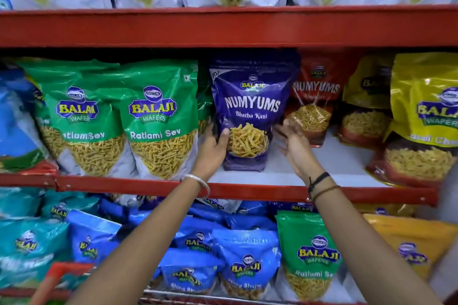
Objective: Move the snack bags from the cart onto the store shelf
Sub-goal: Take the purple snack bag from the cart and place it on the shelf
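The purple snack bag (250, 116) stands upright on the middle shelf (247, 190), near its front edge. The left hand (210, 148) holds its left side; the right hand (295, 143) is beside it, fingers spread wide.

On the middle red metal shelf (247, 190), bare white shelf floor (322, 163) lies open to the right of the upright purple NUMYUMS bag (247, 111), running back to the red NUMYUMS bag (314, 101) behind it. The leaning yellow Balaji bags (421, 119) close this gap on the right. To the left, 2 green Ratlami Sev bags (153, 119) stand packed against the purple bag. Overhead, the upper red shelf beam (223, 27) limits headroom.
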`<state>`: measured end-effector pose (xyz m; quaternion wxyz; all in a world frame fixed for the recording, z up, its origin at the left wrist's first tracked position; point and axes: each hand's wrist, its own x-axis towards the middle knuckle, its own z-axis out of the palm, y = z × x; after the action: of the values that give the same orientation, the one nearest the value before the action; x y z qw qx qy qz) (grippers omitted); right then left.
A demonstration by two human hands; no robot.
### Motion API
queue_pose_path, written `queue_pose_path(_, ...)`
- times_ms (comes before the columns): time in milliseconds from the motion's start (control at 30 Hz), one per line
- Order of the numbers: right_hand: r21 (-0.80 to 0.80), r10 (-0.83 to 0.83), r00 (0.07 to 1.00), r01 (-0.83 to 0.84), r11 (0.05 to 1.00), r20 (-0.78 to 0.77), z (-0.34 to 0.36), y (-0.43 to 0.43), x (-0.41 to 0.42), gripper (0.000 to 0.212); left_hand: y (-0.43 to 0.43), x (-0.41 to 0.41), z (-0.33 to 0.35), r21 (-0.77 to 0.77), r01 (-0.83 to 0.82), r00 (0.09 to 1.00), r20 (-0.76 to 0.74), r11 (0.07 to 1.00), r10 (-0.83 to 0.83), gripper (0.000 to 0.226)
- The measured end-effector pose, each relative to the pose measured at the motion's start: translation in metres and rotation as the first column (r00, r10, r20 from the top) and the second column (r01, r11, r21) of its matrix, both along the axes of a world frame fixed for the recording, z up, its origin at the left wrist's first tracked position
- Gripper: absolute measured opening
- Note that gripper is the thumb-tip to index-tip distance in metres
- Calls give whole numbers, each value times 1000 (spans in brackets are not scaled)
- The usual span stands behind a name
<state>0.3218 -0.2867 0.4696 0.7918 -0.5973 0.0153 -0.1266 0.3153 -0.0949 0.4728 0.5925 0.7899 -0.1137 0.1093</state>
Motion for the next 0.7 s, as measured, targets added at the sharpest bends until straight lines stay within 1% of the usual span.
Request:
queue_pose_path(33,-100,22,999,-27,995,-50,-5,0,-2,24,2,-5,-5,46,40,999,18,998,-41,44)
queue_pose_path(67,-176,44,995,-60,983,-89,-8,0,-4,39,4,-9,-8,83,82,997,2,993,-83,47)
queue_pose_path(100,-223,60,992,-83,971,-107,-8,2,-9,49,6,-10,-13,116,111,994,-18,987,-109,49)
queue_pose_path(133,-246,65,992,-89,965,-104,-8,3,-10,53,8,-11,-16,134,126,992,-37,983,-123,52)
queue_pose_path(233,-263,39,993,-66,963,-108,-1,7,-17,56,13,-12,-17,87,140,988,-78,986,-133,61)
queue_pose_path(300,-264,54,990,-87,961,-128,0,7,-24,58,15,-21,-15,48,143,987,-76,989,-139,60)
queue_pose_path(400,-275,100,988,-128,953,-115,-3,7,-37,58,19,-40,-14,14,134,989,-68,991,-133,57)
queue_pose_path(467,-279,114,988,-138,950,-100,-8,9,-46,57,23,-52,-14,-9,127,989,-73,992,-128,53)
queue_pose_path(567,-281,117,989,-139,950,-94,-11,14,-57,57,23,-71,-8,-1,97,993,-64,995,-97,33)
queue_pose_path(600,-286,125,988,-147,947,-91,-10,16,-61,57,22,-77,-5,-7,85,994,-66,996,-85,31)
queue_pose_path(700,-300,156,985,-169,939,-69,-10,23,-76,53,20,-87,-4,-52,51,998,-43,997,-54,49)
